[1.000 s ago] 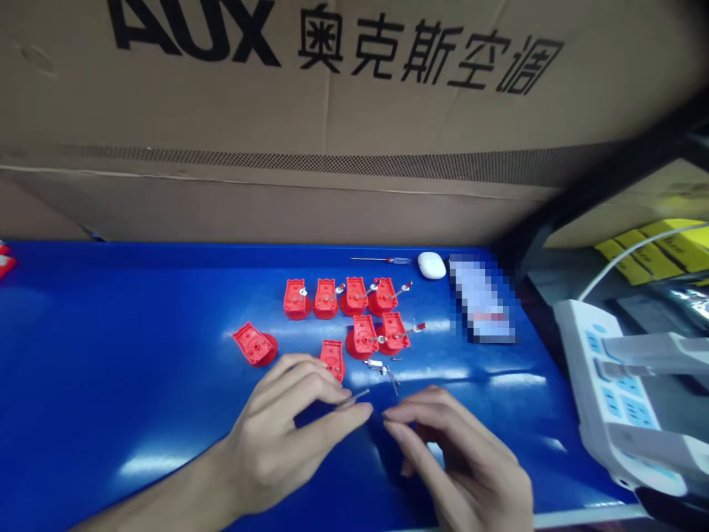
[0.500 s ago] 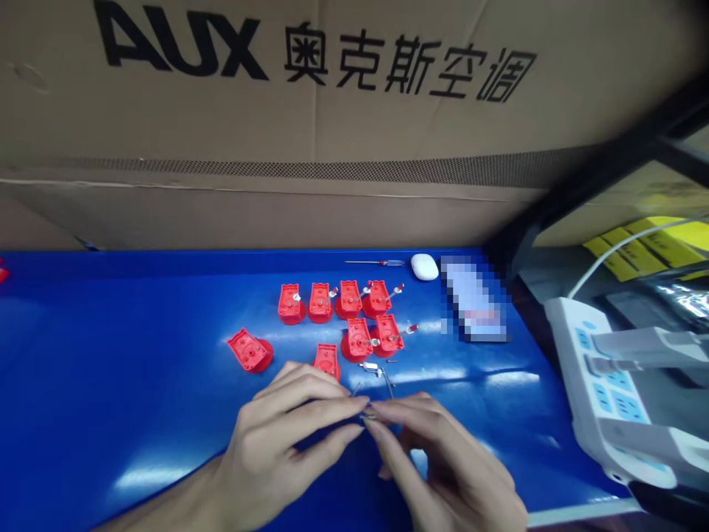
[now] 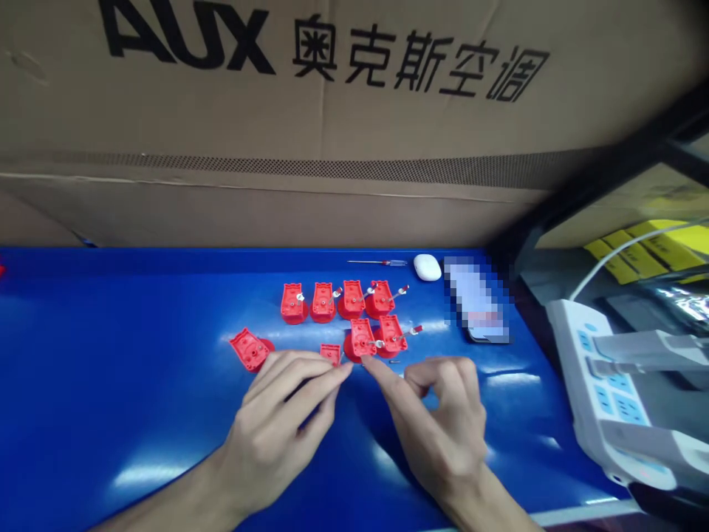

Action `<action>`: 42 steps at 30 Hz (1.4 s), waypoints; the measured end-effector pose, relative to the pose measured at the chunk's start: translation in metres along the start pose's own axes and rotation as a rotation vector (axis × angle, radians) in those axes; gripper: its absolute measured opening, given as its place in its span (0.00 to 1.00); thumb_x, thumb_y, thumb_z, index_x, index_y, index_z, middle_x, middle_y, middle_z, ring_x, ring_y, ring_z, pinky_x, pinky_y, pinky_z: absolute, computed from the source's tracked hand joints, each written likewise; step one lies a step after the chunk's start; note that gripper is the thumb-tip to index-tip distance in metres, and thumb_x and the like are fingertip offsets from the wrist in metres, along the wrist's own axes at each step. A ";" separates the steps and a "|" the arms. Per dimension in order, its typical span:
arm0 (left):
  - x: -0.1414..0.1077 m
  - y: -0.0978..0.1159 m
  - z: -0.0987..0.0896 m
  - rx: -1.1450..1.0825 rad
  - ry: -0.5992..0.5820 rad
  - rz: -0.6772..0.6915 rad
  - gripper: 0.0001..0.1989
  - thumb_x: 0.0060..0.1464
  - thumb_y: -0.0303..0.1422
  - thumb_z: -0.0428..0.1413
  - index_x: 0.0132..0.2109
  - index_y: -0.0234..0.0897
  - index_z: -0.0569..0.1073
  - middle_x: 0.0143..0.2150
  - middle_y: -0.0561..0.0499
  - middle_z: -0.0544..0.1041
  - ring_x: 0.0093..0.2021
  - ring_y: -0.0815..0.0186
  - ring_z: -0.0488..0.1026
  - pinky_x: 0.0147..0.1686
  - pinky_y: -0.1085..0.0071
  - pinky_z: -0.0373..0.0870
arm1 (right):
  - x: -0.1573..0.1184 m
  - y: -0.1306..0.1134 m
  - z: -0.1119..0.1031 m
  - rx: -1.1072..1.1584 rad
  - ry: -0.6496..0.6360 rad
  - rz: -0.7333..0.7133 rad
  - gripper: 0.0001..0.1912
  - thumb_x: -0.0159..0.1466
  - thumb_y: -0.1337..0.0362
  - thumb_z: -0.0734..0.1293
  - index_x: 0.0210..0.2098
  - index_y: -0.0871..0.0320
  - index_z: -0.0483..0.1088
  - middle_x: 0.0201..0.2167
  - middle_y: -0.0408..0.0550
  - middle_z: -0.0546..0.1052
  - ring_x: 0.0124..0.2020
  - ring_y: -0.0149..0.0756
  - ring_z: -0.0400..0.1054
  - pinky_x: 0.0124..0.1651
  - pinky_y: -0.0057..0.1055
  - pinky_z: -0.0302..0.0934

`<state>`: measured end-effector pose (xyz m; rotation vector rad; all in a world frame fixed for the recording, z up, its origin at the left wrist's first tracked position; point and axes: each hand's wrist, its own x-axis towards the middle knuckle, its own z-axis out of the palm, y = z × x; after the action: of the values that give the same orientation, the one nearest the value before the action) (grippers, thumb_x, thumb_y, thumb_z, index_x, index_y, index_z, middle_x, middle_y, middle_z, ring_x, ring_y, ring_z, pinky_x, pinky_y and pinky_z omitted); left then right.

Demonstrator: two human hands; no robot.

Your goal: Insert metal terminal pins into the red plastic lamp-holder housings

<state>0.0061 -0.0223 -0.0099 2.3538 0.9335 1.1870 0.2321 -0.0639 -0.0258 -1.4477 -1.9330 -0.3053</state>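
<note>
Several red plastic housings stand on the blue table, most of them in two rows near the middle, such as the front one (image 3: 361, 338), with small metal rods and white pieces on them. One tilted housing (image 3: 252, 350) lies further left. My left hand (image 3: 288, 417) is closed in a pinch beside a partly covered housing (image 3: 331, 353); a thin metal piece shows near its fingertips, but the grip is mostly hidden. My right hand (image 3: 437, 414) has its index finger stretched toward the front housing, the other fingers curled. A small pin (image 3: 394, 361) lies beyond it.
At the back of the table (image 3: 138, 355) are a thin screwdriver (image 3: 388, 262), a white case (image 3: 427, 267) and a blurred phone (image 3: 479, 303). A white power strip (image 3: 603, 391) with plugs is on the right. A large cardboard box (image 3: 332, 214) stands behind.
Both hands have moved up toward the housings and apart from each other. My right hand has left its pinch and extended its index finger. The view has shifted slightly.
</note>
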 end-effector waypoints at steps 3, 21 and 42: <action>-0.001 0.000 0.001 -0.001 -0.013 -0.016 0.23 0.66 0.16 0.61 0.63 0.38 0.79 0.50 0.47 0.84 0.50 0.61 0.80 0.51 0.59 0.75 | 0.007 0.007 0.008 -0.116 0.024 -0.039 0.24 0.73 0.76 0.71 0.60 0.42 0.81 0.36 0.47 0.72 0.40 0.40 0.67 0.44 0.36 0.69; -0.001 0.004 0.003 -0.009 -0.056 -0.077 0.18 0.68 0.19 0.60 0.60 0.39 0.79 0.49 0.48 0.83 0.47 0.62 0.79 0.51 0.59 0.72 | 0.022 0.010 0.009 -0.218 -0.009 -0.148 0.22 0.70 0.76 0.75 0.58 0.48 0.78 0.74 0.55 0.70 0.58 0.53 0.69 0.56 0.50 0.68; -0.003 0.002 0.003 -0.012 -0.073 -0.077 0.19 0.68 0.18 0.60 0.61 0.39 0.79 0.49 0.48 0.83 0.48 0.62 0.79 0.51 0.59 0.72 | 0.002 0.000 0.001 -0.172 -0.012 -0.092 0.22 0.66 0.69 0.79 0.58 0.51 0.81 0.72 0.57 0.72 0.49 0.47 0.76 0.50 0.45 0.63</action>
<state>0.0080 -0.0261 -0.0124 2.3133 0.9798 1.0669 0.2314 -0.0618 -0.0257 -1.4738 -2.0281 -0.5176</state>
